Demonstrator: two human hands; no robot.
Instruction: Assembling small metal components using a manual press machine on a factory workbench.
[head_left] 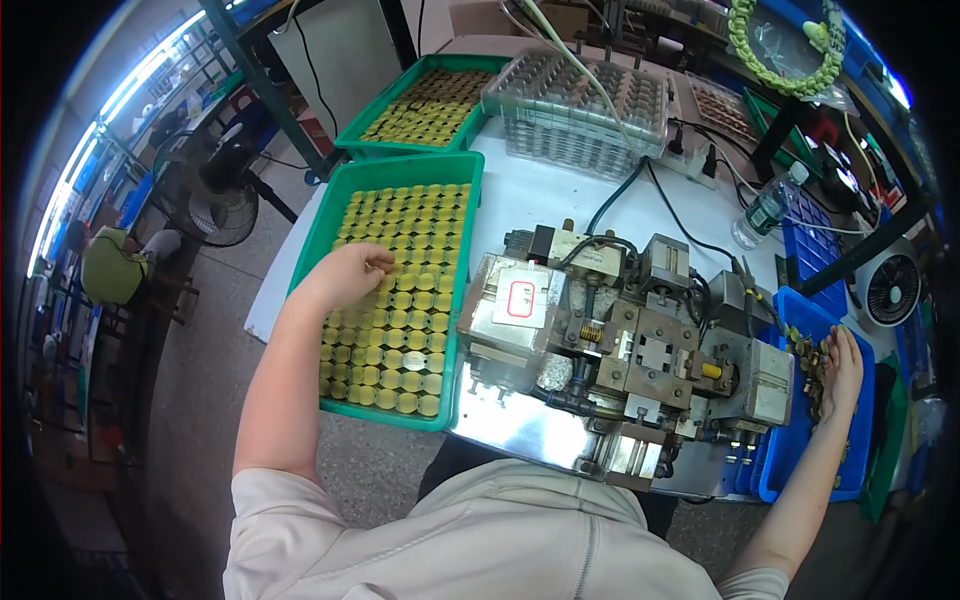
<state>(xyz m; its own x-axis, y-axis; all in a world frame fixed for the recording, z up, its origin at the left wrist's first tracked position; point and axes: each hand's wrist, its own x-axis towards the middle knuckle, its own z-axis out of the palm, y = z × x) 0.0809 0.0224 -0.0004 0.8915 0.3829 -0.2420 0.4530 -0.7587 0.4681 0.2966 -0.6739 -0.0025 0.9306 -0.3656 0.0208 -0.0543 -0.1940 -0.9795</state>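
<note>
1. No lettering or number can be made out with certainty.
2. On the metal machine [650,350], a white label [534,307] lies on the top of the left-hand block; it bears a red outline with rounded corners, around small dark marks too fine to read.
3. On the clear plastic bottle [785,188], a green label [764,212] wraps the body; its print is too small to read.

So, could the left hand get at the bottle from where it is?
Probably not without a long stretch: the left hand is over the near green tray, and the machine stands between it and the bottle.
</note>
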